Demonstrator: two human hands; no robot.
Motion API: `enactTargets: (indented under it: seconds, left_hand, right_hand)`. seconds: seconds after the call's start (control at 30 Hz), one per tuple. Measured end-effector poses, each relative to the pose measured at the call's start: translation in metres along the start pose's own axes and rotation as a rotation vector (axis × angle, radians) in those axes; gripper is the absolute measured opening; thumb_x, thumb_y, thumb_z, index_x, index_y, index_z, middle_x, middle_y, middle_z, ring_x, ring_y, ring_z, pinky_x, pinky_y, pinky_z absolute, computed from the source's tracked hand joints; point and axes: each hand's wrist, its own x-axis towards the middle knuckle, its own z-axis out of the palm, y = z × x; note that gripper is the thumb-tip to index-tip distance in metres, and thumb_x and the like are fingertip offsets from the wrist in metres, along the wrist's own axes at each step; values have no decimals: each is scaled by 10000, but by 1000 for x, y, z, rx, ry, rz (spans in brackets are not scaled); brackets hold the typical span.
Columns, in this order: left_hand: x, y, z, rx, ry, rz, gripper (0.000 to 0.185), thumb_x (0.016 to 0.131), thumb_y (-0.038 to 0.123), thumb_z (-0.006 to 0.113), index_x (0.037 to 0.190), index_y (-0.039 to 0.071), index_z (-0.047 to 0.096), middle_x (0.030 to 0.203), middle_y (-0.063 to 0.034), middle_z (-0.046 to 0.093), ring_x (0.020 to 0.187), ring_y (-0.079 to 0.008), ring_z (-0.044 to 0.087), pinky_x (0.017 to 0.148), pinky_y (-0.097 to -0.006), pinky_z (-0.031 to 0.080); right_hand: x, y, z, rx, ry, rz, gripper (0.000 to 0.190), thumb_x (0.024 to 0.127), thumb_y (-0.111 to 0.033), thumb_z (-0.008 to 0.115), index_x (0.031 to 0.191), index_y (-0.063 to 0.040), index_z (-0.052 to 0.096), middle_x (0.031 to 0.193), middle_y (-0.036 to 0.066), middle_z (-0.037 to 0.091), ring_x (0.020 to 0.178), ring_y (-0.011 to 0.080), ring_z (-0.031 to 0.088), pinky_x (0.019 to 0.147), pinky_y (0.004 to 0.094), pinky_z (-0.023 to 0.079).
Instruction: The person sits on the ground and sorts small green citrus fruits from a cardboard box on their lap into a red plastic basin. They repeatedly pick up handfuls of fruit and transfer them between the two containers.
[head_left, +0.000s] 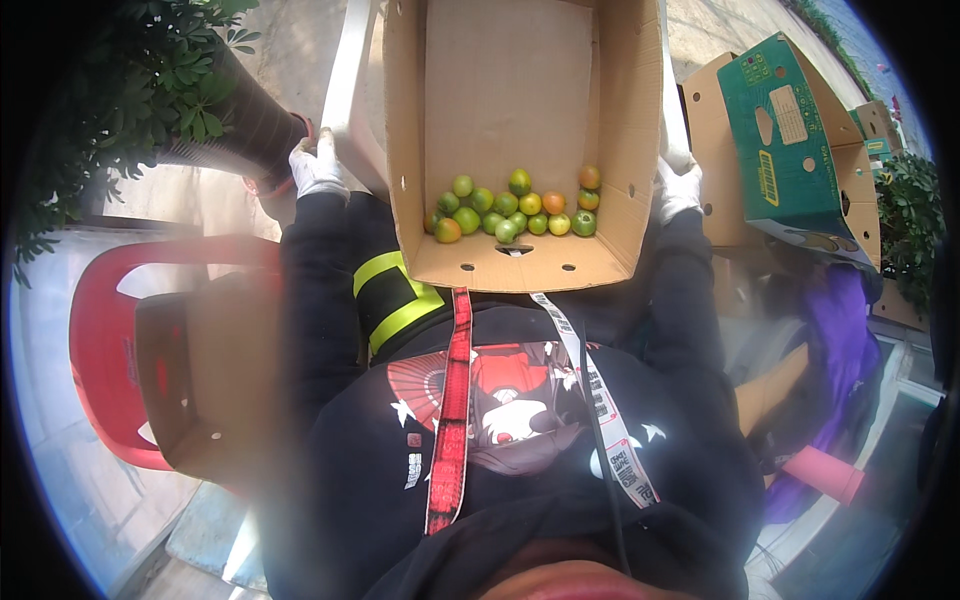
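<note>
A cardboard box (525, 270) lies before me, its open side facing the camera. Several green and orange tomatoes (506, 204) are gathered at its near end. My left hand (318, 169), in a white glove, grips a white frame or bar (350, 75) left of the box. On the other side, my gloved right hand (679, 189) is at the lower end of a similar white bar (675, 97), its fingers partly hidden. Both hands are apart from the tomatoes.
A red plastic chair (97, 330) holds another cardboard box (169, 390) at left. Green printed boxes (780, 142) stand at right, above a purple cloth (844, 337) and a pink cup (825, 474). Leafy branches (172, 75) hang at upper left, beside a person's leg (244, 112).
</note>
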Motion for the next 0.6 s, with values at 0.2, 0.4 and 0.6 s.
enactTargets:
  seconds: [0.2,0.4,0.6]
  left_hand:
    - [-102,83,-11,-394,35,178,535,927,49,636,1381,-42,366,1327,-178,489,1235,-229,501,1080,-349,390]
    - [-205,95,31,-350,-707,-29,468,963,60,592,1392,-7,418,1327,-141,517,1229,-200,529,1025,-353,475]
    - [-223,62,22,-355,-829,-386,534,973,170,614,1427,14,381,1349,-139,475,1164,-222,555,981,-392,493]
  right_hand:
    - [-95,-131,16,204,-37,-373,385,923,-122,680,1264,11,560,1129,133,627,1041,161,594,922,278,482]
    - [-133,-89,145,-836,-926,-494,388,954,-303,575,1197,-5,624,1190,223,651,1096,374,629,956,444,499]
    - [-138,-31,161,-1023,-940,-308,367,881,-215,661,1200,-37,626,1177,214,661,1111,379,637,951,438,523]
